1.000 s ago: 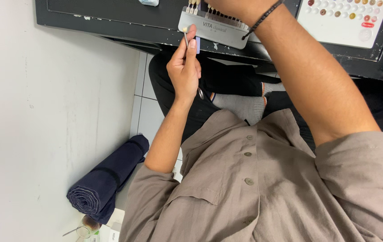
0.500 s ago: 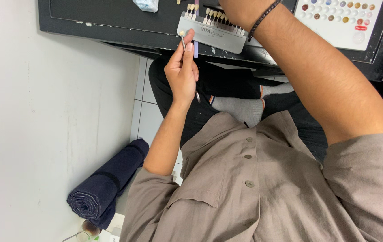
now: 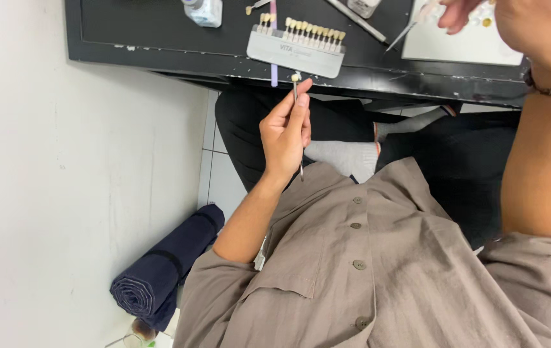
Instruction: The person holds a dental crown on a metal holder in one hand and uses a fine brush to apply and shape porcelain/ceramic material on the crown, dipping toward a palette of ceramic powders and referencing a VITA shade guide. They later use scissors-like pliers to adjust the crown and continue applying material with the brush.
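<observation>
My left hand (image 3: 285, 132) is raised in front of my lap, pinching a thin metal rod with a small tooth-shaped sample (image 3: 295, 77) at its tip. The sample sits just below a grey shade guide (image 3: 294, 50) that carries a row of tooth-coloured tabs at the edge of the black desk (image 3: 159, 38). My right hand (image 3: 475, 14), partly cut off at the top right, hovers over a white palette card (image 3: 462, 50). Its fingers close on a thin metal instrument (image 3: 401, 36) that points down-left.
A purple stick (image 3: 274, 38) lies under the shade guide. A small bottle (image 3: 203, 11) and another metal tool (image 3: 356, 19) lie further back. A rolled dark blue cloth (image 3: 166, 270) rests on the tiled floor by the white wall (image 3: 63, 193).
My right hand has left the shade guide and moved right, over the white card. My left hand now holds the sample a little below the guide.
</observation>
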Tool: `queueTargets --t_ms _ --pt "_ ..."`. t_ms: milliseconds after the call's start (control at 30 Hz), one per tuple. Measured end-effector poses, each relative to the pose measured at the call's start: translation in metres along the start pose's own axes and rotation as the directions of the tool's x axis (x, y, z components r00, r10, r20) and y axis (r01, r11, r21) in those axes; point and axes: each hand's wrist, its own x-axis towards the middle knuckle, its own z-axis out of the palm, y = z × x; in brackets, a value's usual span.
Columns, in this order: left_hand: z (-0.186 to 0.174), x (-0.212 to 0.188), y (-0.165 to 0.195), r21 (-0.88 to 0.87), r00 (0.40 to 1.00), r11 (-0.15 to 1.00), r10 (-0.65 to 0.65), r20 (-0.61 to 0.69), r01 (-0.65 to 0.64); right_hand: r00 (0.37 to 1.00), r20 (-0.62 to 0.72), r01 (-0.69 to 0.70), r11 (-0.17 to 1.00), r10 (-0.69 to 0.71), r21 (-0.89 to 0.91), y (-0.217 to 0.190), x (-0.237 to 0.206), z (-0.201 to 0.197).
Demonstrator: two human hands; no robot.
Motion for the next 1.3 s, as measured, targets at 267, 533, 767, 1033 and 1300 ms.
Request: queueTargets --t_ms 267,533,767,1033,1300 --pt "0.031 0.003 -0.024 -0.227 0.958 0.943 -0.199 0.207 0.245 0.772 -0.594 0.010 0.931 0.224 0.364 0.043 -0.125 0.009" --pt "0.071 0.056 -0.022 -0.175 0.967 0.975 -0.095 0.237 0.138 0.668 -0.734 0.116 0.956 0.126 0.270 0.058 -0.112 0.045" --pt "0.079 0.077 -0.027 -0.106 0.929 0.978 -0.134 0.346 0.181 0.658 -0.743 0.033 0.980 0.126 0.195 0.034 -0.100 0.054" --pt "0.075 0.085 -0.044 -0.138 0.885 0.957 -0.176 0.430 0.257 0.630 -0.773 -0.041 0.997 0.079 0.069 0.032 -0.118 0.067" --pt "0.077 0.074 -0.036 -0.070 0.876 0.974 -0.162 0.455 0.216 0.616 -0.785 -0.200 0.977 0.061 -0.081 0.030 -0.122 0.068"
